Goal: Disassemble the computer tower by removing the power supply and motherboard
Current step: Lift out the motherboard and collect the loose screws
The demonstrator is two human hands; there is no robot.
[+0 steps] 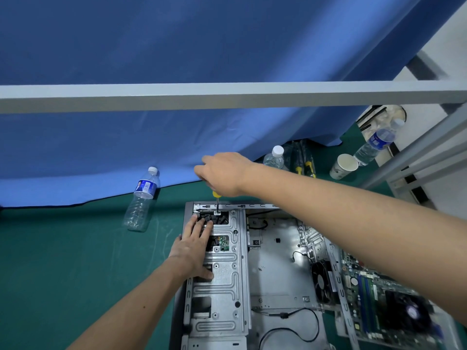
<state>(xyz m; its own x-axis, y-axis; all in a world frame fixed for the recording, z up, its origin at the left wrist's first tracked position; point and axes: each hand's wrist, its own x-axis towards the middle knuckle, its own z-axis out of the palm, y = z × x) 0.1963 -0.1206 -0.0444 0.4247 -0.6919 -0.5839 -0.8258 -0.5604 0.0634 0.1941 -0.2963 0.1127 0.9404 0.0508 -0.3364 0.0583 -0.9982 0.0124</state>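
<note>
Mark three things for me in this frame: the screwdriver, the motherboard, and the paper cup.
screwdriver (216, 205): head view, on the metal shaft below the yellow handle.
motherboard (364, 294): head view, on the green board lying right of the case.
paper cup (341, 170): head view, on its outer side wall.

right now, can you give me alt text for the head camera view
A person's right hand grips a yellow-handled screwdriver set on a screw at the far edge of an open computer case, while the left hand rests flat on its drive cage. A motherboard lies to the right on the green table.
</note>
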